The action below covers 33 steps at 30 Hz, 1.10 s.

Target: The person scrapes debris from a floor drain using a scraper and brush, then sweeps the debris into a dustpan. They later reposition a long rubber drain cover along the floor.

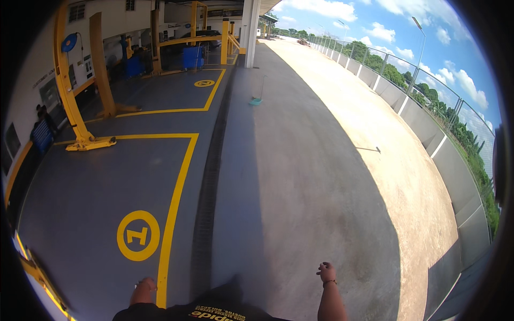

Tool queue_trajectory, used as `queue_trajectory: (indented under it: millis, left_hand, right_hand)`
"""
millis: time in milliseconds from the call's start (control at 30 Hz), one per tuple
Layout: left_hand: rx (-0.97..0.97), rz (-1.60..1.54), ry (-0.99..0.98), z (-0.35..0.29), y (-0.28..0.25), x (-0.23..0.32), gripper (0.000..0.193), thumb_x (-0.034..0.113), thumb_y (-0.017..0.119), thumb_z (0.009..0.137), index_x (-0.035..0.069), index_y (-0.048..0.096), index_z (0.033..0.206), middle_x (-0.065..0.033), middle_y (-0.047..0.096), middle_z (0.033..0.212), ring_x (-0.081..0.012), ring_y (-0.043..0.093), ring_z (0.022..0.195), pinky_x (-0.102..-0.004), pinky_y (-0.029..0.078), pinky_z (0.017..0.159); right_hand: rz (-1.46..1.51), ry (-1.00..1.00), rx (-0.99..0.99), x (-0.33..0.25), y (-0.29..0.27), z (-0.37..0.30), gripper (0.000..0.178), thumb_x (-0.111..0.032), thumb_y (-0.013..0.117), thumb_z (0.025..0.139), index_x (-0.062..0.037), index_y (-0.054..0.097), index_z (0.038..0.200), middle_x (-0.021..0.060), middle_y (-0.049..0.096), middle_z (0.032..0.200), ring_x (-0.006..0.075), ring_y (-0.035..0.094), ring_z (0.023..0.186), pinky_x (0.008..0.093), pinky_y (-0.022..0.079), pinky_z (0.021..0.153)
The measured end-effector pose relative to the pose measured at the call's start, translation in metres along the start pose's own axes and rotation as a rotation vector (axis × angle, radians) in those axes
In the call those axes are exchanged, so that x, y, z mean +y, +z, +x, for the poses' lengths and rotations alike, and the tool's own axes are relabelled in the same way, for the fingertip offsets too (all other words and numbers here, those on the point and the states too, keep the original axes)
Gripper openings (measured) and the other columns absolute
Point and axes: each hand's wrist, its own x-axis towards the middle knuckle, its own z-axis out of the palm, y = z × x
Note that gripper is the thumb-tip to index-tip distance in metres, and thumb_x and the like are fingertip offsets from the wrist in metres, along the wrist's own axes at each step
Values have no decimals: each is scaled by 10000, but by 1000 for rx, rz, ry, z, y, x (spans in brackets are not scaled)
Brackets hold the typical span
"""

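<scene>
My right hand (326, 272) hangs in the air over the grey pavement, a dark band around its wrist. Its fingers are loosely bent, and I see nothing held in them. At the lower left, my left hand (146, 284) is over the grey painted floor, beside a yellow floor line (172, 227). That hand is small and blurred, so its fingers are not clear. Neither hand touches anything I can see. Farther ahead, a teal dustpan (256, 101) with a long upright handle stands on the pavement. A broom-like tool with a thin handle (378, 150) lies in the sunlit strip.
A dark drain grating (208, 214) runs forward between the workshop floor and the pavement. Yellow vehicle lift posts (72, 91) with low feet stand at the left, near blue cabinets (193, 57). A concrete wall with fencing (412, 113) borders the right side. A white pillar (249, 37) stands ahead.
</scene>
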Motion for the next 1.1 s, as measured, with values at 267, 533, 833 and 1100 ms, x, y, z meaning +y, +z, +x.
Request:
queue_trajectory:
  millis: [267, 533, 833, 1100]
  left_hand:
    - [-322, 58, -46, 44, 40, 102, 641, 343, 727, 829, 90, 511, 1377, -168, 537, 1334, -326, 544, 1217, -422, 445, 1018]
    - [388, -605, 827, -33, -186, 533, 384, 153, 661, 905, 86, 604, 1279, -86, 684, 1178, -198, 647, 1088, -338, 529, 916]
    - [35, -600, 2926, -415, -461, 839, 526, -44, 555, 843, 33, 509, 1361, -181, 521, 1354, -296, 525, 1246, -402, 460, 1004]
    - [-70, -697, 3033, -399, -539, 992, 536, -14, 561, 852, 36, 487, 1380, -185, 501, 1368, -311, 529, 1240, -424, 474, 984]
  right_hand:
    - [-476, 248, -511, 72, 79, 80, 407, -241, 614, 921, 40, 598, 1214, 163, 708, 967, 232, 712, 752, 343, 583, 714]
    - [-470, 550, -273, 31, -14, 196, 387, -254, 604, 904, 14, 621, 1183, 188, 699, 989, 278, 696, 816, 376, 565, 755]
    - [-466, 498, -183, -88, -24, 462, 369, -267, 593, 886, -15, 647, 1149, 216, 688, 1014, 328, 677, 887, 412, 546, 801]
    - [-530, 104, -380, -288, 46, 706, 356, -279, 583, 870, -41, 670, 1119, 241, 679, 1036, 374, 660, 950, 445, 528, 842]
